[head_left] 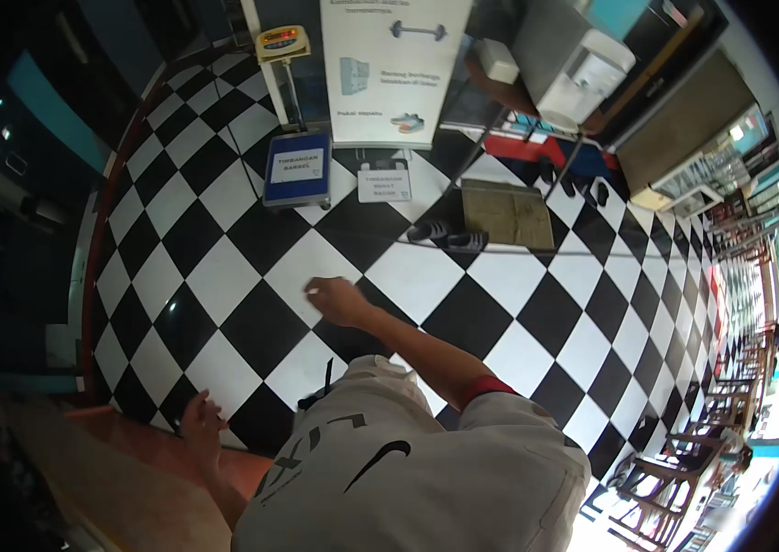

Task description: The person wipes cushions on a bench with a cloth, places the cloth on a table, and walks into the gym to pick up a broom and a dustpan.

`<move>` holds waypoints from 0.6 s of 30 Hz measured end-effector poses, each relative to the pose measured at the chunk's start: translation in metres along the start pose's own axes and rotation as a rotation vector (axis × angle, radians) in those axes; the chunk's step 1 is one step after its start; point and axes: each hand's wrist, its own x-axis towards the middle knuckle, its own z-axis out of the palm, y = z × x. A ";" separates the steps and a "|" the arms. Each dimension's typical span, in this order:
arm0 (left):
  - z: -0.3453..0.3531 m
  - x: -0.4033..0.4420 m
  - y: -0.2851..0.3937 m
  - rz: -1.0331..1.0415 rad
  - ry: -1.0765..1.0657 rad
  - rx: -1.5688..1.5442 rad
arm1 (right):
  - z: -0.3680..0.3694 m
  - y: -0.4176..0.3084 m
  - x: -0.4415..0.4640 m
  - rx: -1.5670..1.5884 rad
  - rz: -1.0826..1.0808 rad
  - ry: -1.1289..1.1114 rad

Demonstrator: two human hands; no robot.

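My right hand (338,302) is in front of my body above the checkered floor (316,262), its fingers curled closed. A small pale spot shows at its fingertips; I cannot make out whether it is something held. Low on the left, my left hand (202,425) hangs beside a counter with a tan top (86,469). Its fingers are loosely apart, with nothing seen in them. Neither hand touches any object that I can see.
Ahead stand a blue platform scale (284,191), its display (282,41), a smaller signed scale (384,187) and a banner (380,92). To the right are dark shoes (466,241), a brown mat (507,216), a water dispenser (583,78) and wooden chairs (661,488).
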 end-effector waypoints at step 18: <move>-0.268 0.666 0.052 0.073 0.059 0.124 | 0.133 -0.072 0.541 -0.029 0.028 0.187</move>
